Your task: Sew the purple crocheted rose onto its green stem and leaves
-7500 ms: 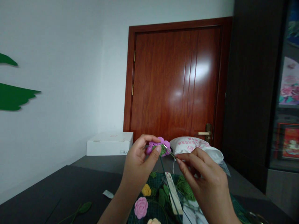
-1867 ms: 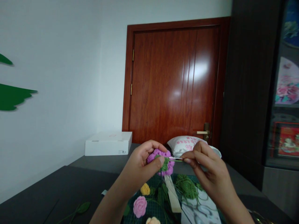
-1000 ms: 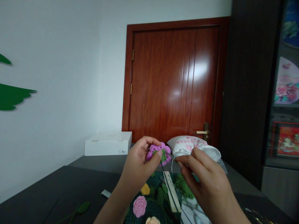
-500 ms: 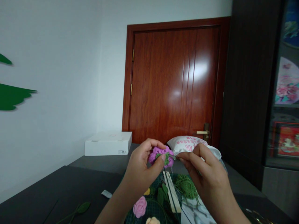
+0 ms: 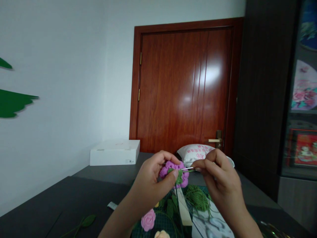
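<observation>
Between the thumb and fingers of my left hand [image 5: 153, 178] is a purple crochet flower [image 5: 184, 180], its green yarn base [image 5: 179, 178] turned toward me. A thin dark stem [image 5: 180, 215] hangs down from it. My right hand [image 5: 221, 177] pinches a slim silver needle [image 5: 187, 168], whose other end meets the flower's green base. Green yarn runs beside the needle. Its tip is hidden in the stitches.
Beneath my hands lie a green cutting mat [image 5: 158, 221], a pink crochet rose [image 5: 148, 219], a cream flower [image 5: 161, 234], a pale strip [image 5: 184, 210] and a green yarn bundle [image 5: 198, 198]. Behind are a white box [image 5: 114, 153] and a white printed bag [image 5: 195, 152].
My right hand has shifted slightly right, and more of the needle shows between it and the flower. The flower and my left hand have moved a little right and down.
</observation>
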`<act>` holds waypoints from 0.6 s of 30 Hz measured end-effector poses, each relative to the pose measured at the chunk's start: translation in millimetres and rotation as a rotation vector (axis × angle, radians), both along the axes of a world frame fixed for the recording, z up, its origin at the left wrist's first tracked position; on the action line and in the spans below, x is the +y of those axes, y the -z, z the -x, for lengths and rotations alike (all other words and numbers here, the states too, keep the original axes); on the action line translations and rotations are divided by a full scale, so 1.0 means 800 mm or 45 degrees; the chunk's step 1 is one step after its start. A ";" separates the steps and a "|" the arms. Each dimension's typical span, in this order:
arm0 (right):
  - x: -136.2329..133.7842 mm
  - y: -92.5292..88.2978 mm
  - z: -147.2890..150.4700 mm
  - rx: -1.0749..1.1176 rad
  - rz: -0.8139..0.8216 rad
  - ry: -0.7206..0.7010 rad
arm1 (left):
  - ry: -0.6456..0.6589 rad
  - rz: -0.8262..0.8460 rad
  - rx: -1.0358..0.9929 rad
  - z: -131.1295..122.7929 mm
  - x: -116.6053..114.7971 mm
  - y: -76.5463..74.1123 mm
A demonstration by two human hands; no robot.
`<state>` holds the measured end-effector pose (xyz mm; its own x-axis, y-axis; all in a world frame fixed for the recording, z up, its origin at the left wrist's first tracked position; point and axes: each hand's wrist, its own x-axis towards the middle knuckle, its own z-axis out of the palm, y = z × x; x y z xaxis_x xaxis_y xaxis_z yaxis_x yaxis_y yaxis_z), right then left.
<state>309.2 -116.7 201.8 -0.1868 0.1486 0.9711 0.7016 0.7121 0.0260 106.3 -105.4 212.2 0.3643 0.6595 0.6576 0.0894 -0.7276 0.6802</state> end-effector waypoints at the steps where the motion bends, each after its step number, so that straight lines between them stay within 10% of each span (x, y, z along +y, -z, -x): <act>1: 0.002 0.001 -0.001 0.007 0.031 -0.036 | 0.021 0.021 0.001 0.001 -0.001 0.000; 18: 0.019 0.009 -0.008 0.096 0.331 -0.382 | 0.150 0.181 0.089 0.001 -0.011 -0.007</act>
